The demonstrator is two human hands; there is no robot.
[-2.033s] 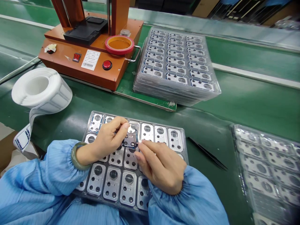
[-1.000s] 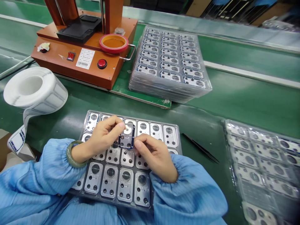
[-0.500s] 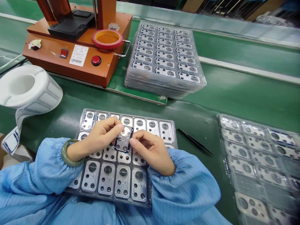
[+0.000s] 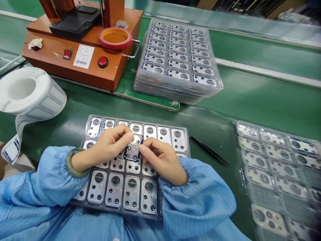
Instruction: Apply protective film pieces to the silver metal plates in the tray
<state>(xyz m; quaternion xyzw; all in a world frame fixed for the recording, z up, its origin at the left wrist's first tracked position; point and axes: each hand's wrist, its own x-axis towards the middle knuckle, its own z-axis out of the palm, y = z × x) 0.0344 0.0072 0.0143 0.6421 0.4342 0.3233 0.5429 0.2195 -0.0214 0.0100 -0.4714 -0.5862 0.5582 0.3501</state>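
The left hand (image 4: 114, 142) pinches the upper part of a blue-edged metal plate (image 4: 132, 151), raised over the filled plastic tray (image 4: 140, 214), and the right hand (image 4: 164, 160) is clamped on its right edge, thumb against forefinger. Uneven pull between them might lift the blue border; a slipping pinch could drop the plate and scratch those below.

The green bench (image 4: 77, 112) carries a roll (image 4: 46, 98) at left, a tray (image 4: 110, 209) at lower centre, tweezers (image 4: 209, 151) right of centre, a second tray (image 4: 263, 193) at lower right and, upper centre, a board (image 4: 152, 102) under a stack (image 4: 178, 88).
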